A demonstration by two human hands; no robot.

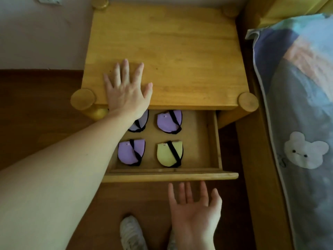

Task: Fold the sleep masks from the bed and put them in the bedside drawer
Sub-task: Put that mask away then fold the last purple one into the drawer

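Note:
The wooden bedside table (pixel 180 56) has its drawer (pixel 212 141) pulled out. Inside lie several folded sleep masks with black straps: a purple one (pixel 168 121) at the back right, a pale lilac one (pixel 139 123) at the back left partly under my wrist, a purple one (pixel 130 153) at the front left and a yellow one (pixel 168 154) at the front right. My left hand (pixel 126 89) rests flat on the table top, fingers spread. My right hand (pixel 194 208) hovers palm-up, fingers straight, just in front of the drawer front (pixel 180 176), holding nothing.
The bed with a grey-blue quilt (pixel 302 123) bearing a white bear print runs along the right, its wooden frame (pixel 252 159) close beside the drawer. Dark wooden floor (pixel 45 105) lies left and below. My shoe (pixel 130 233) stands under the drawer front.

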